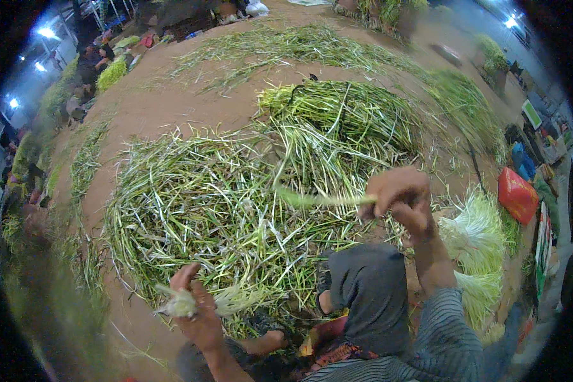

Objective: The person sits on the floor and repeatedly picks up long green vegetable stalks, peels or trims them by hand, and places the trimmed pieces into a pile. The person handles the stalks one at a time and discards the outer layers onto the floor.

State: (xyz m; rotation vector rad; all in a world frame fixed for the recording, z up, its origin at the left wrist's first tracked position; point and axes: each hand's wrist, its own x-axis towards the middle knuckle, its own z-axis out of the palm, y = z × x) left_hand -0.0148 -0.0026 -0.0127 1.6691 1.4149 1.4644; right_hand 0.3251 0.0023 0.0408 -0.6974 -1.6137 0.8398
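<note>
My left hand point(196, 305) grips a small bunch of pale green stalks point(248, 297), their whitish ends bunched by the thumb and their length trailing to the right, over the near edge of a large heap of loose green and yellowish stalks point(210, 205). Raised over the heap's right side, my right hand point(396, 198) has its fingers closed on one end of a long green leaf or stalk point(315, 199). This strand is blurred and stretches leftward. A dark cloth point(372, 291) covers my knee below the right hand.
Behind the heap lies a large bundle of stalks point(344, 112) with a dark tie. Pale trimmed bunches point(475, 243) lie at my right, near a red bag point(517, 196). Stalks are strewn across the brown ground point(138, 102). People sit among greens at the far left.
</note>
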